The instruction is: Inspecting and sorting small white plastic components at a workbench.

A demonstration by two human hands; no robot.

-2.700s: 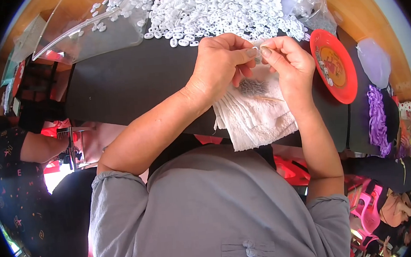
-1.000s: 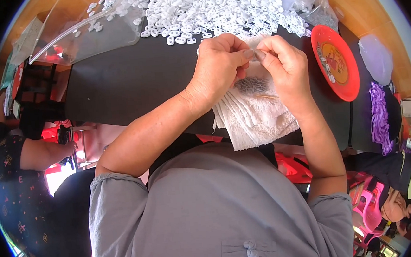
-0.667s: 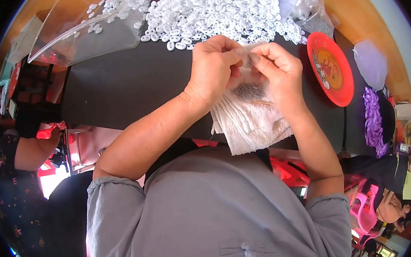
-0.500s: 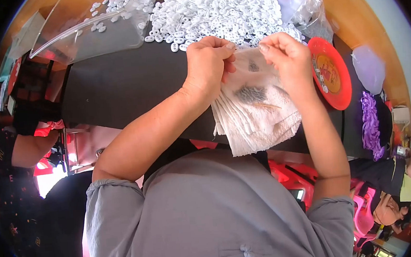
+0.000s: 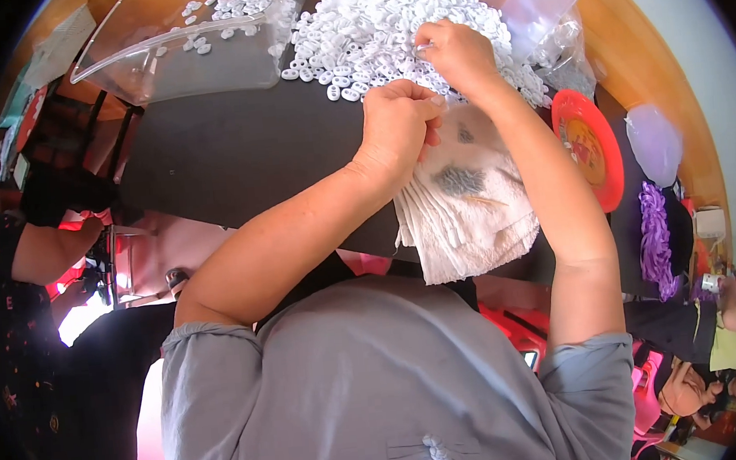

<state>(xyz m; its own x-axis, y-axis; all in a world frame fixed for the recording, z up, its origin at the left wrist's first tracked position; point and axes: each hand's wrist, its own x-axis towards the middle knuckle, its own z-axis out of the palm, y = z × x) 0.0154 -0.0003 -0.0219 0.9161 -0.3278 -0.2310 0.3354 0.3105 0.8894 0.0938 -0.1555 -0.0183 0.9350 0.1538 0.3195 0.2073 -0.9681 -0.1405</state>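
My left hand (image 5: pixel 400 125) is closed in a pinch just in front of the pile, above the far end of the cloth; whatever sits between its fingertips is too small to make out. My right hand (image 5: pixel 458 54) reaches over the heap of small white oval pieces with two holes (image 5: pixel 378 26), its thumb and fingers pinched together, and what they grip cannot be made out. A folded whitish towel (image 5: pixel 480 230) with dark smudges lies at the table's near edge, under and between my forearms.
A clear plastic bin (image 5: pixel 200 74) with loose white pieces stands at the far left. Right of the towel is a red plate (image 5: pixel 588 150). Beyond it are a purple bundle of strips (image 5: pixel 657 242) and clear plastic bags (image 5: pixel 563 55). Other people sit at both sides.
My right hand has left the towel's far edge and moved forward and left onto the white pile. My left hand keeps its pinch at nearly the same place. The view has shifted slightly.
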